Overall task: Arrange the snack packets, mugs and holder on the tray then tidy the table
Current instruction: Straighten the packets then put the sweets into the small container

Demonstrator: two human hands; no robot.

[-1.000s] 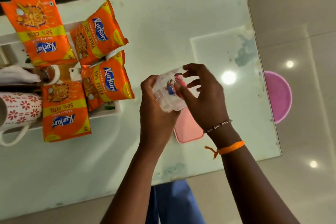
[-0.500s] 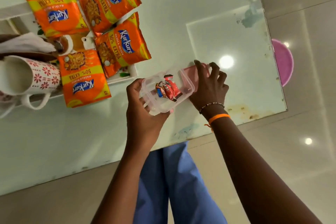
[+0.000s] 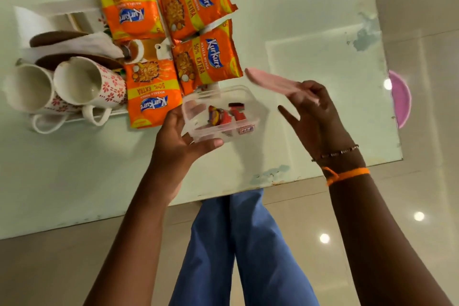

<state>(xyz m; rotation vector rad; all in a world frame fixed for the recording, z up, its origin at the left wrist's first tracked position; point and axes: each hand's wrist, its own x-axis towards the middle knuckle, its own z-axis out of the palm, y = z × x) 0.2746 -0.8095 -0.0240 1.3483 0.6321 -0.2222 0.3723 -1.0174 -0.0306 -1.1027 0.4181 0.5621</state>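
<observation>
Above glossy glass table [image 3: 298, 20], left hand [image 3: 178, 141] grips clear rectangular box [image 3: 223, 114].

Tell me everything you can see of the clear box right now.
The clear box is a small rectangular tub of thin see-through plastic, open, with no lid on. Inside lie a few red wrapped sweets; a small label shows on its near wall. The left hand holds it above the table. The right hand holds the pink lid apart.
</observation>
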